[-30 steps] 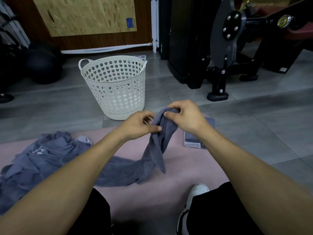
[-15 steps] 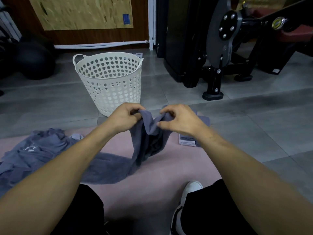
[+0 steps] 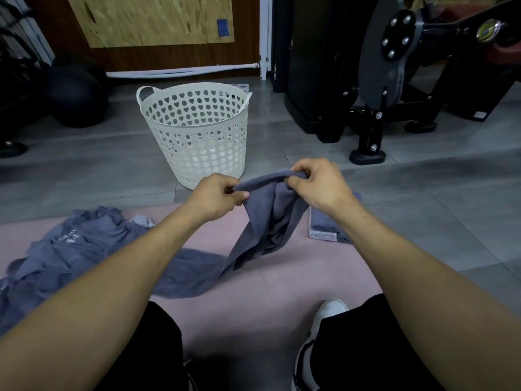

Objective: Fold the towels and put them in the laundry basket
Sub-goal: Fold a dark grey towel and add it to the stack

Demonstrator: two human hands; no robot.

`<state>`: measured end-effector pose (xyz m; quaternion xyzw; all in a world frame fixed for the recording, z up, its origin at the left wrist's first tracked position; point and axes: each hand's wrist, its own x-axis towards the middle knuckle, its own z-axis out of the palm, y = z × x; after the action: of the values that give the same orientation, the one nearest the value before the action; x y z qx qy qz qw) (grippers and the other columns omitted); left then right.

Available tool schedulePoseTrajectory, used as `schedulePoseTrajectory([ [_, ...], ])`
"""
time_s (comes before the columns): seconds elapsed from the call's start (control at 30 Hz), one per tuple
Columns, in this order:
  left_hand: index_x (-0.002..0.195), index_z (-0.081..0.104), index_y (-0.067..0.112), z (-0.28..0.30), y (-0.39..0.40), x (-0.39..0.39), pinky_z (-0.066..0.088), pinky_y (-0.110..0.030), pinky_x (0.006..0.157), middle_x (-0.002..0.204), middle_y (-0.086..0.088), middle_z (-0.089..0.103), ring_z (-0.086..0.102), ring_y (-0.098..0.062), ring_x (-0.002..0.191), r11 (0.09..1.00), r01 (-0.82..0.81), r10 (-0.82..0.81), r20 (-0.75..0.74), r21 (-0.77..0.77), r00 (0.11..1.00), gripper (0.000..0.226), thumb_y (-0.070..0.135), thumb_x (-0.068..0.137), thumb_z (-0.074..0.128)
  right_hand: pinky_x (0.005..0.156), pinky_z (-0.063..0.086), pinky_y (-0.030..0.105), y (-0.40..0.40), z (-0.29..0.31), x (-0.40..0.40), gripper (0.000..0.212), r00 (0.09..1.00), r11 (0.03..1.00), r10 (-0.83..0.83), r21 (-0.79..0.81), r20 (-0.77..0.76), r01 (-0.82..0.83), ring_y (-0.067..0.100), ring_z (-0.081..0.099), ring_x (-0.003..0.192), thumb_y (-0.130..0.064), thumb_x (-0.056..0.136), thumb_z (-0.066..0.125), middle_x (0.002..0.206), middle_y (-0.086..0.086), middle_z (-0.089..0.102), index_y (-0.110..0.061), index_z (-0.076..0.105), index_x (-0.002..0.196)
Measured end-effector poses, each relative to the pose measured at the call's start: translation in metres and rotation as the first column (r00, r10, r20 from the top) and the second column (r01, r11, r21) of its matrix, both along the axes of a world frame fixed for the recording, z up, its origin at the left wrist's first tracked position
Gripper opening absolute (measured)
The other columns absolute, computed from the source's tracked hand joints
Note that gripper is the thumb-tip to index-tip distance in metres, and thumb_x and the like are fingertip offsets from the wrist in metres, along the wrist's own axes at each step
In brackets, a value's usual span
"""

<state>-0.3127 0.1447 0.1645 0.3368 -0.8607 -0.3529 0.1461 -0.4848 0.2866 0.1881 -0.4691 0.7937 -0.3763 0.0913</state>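
The left hand (image 3: 217, 197) and right hand (image 3: 318, 184) each pinch the grey towel's (image 3: 262, 221) top edge, stretched between them, its rest hanging onto the pink mat (image 3: 253, 294).

Floor: grey tiles (image 3: 423, 198), beyond the pink mat (image 3: 253, 292).
Back wall: chipboard panel (image 3: 152, 18) on dark wood, small blue label (image 3: 222, 27) at its right edge.
Skirting: white pipe (image 3: 183, 71) ran along the wall base.
Left: black ball (image 3: 76, 100) on the floor.
Right: black exercise machine (image 3: 380, 80), its foot (image 3: 367, 156) resting on the tiles.
Near edge: white shoe (image 3: 324, 314).
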Motion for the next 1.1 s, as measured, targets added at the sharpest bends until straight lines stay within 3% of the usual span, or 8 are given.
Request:
schedulePoseTrajectory([
  [0.1, 0.076, 0.066, 0.019, 0.005, -0.002, 0.003, 0.050, -0.028, 0.057, 0.075, -0.002, 0.068, 0.060, -0.016, 0.056, 0.986, -0.074, 0.092, -0.122, 0.146, 0.988, 0.020, 0.017, 0.095, 0.059, 0.061, 0.043, 0.013, 0.004, -0.004, -0.006, 0.006, 0.994, 1.000, -0.009, 0.009, 0.105, 0.008, 0.011, 0.059, 0.075, -0.024, 0.085, 0.068, 0.077, -0.005, 0.066, -0.020, 0.071, 0.088],
  [0.2, 0.080, 0.066, 0.017, 0.011, -0.002, 0.000, 0.050, -0.026, 0.051, 0.077, -0.001, 0.065, 0.059, -0.012, 0.052, 0.962, -0.182, 0.234, -0.270, 0.204, 0.934, 0.020, 0.019, 0.097, 0.055, 0.079, 0.047, 0.020, 0.005, -0.003, -0.005, 0.040, 0.978, 0.997, 0.039, 0.056, 0.205, -0.052, 0.009, 0.059, 0.089, -0.030, 0.076, 0.076, 0.095, -0.010, 0.060, -0.025, 0.062, 0.114],
  [0.4, 0.085, 0.065, 0.011, 0.019, 0.008, -0.003, 0.056, -0.027, 0.055, 0.076, -0.008, 0.065, 0.066, -0.020, 0.060, 0.946, -0.164, 0.234, -0.241, 0.278, 0.942, 0.017, 0.016, 0.097, 0.055, 0.082, 0.049, 0.027, 0.006, -0.003, 0.003, 0.050, 0.988, 0.974, 0.149, 0.179, -0.042, -0.139, 0.015, 0.056, 0.096, 0.003, 0.080, 0.057, 0.109, -0.001, 0.060, -0.014, 0.057, 0.128],
  [0.5, 0.087, 0.062, 0.009, 0.020, 0.019, -0.007, 0.057, -0.033, 0.061, 0.065, -0.014, 0.063, 0.064, -0.019, 0.053, 0.958, -0.070, 0.143, -0.250, 0.279, 0.958, 0.009, 0.011, 0.095, 0.059, 0.075, 0.053, 0.024, 0.003, -0.001, 0.005, 0.052, 0.967, 0.994, 0.093, 0.024, 0.236, -0.102, 0.013, 0.063, 0.079, 0.004, 0.082, 0.066, 0.094, 0.002, 0.068, -0.010, 0.054, 0.132],
  [0.57, 0.100, 0.062, 0.011, 0.021, 0.024, -0.008, 0.058, -0.032, 0.060, 0.057, -0.005, 0.062, 0.064, -0.016, 0.049, 0.957, -0.010, 0.086, -0.253, 0.289, 0.964, 0.008, 0.008, 0.092, 0.063, 0.075, 0.055, 0.022, 0.002, 0.004, 0.006, 0.045, 0.885, 0.995, 0.092, -0.080, 0.456, -0.062, 0.018, 0.068, 0.077, 0.004, 0.082, 0.070, 0.093, 0.011, 0.072, -0.007, 0.057, 0.124],
  [0.7, 0.132, 0.052, 0.022, 0.022, 0.030, -0.007, 0.056, -0.025, 0.055, 0.063, -0.008, 0.056, 0.065, -0.015, 0.052, 0.929, 0.157, -0.103, -0.173, 0.334, 0.979, 0.051, 0.002, 0.087, 0.067, 0.076, 0.056, 0.023, 0.006, 0.006, 0.009, 0.025, 0.838, 0.984, 0.177, -0.123, 0.516, -0.132, 0.014, 0.069, 0.073, 0.009, 0.081, 0.070, 0.075, 0.003, 0.072, -0.012, 0.067, 0.094],
  [0.87, 0.089, 0.069, 0.025, 0.018, 0.031, -0.010, 0.051, -0.021, 0.051, 0.073, -0.007, 0.065, 0.061, -0.013, 0.047, 0.976, 0.114, -0.084, -0.165, 0.186, 0.983, 0.019, 0.005, 0.089, 0.067, 0.071, 0.055, 0.016, 0.007, 0.003, 0.012, 0.017, 0.874, 0.987, 0.158, -0.104, 0.460, -0.124, 0.004, 0.067, 0.066, 0.002, 0.081, 0.073, 0.073, -0.001, 0.071, -0.008, 0.068, 0.093],
  [1.1, 0.083, 0.070, 0.022, 0.012, 0.025, -0.013, 0.052, -0.023, 0.053, 0.062, 0.003, 0.064, 0.058, -0.011, 0.046, 0.989, -0.021, 0.056, -0.246, 0.145, 0.968, 0.020, 0.004, 0.089, 0.064, 0.064, 0.054, 0.025, 0.000, -0.009, 0.014, 0.015, 0.880, 0.988, 0.066, 0.091, 0.470, -0.122, 0.013, 0.063, 0.063, -0.005, 0.084, 0.072, 0.069, 0.003, 0.066, -0.015, 0.066, 0.074],
])
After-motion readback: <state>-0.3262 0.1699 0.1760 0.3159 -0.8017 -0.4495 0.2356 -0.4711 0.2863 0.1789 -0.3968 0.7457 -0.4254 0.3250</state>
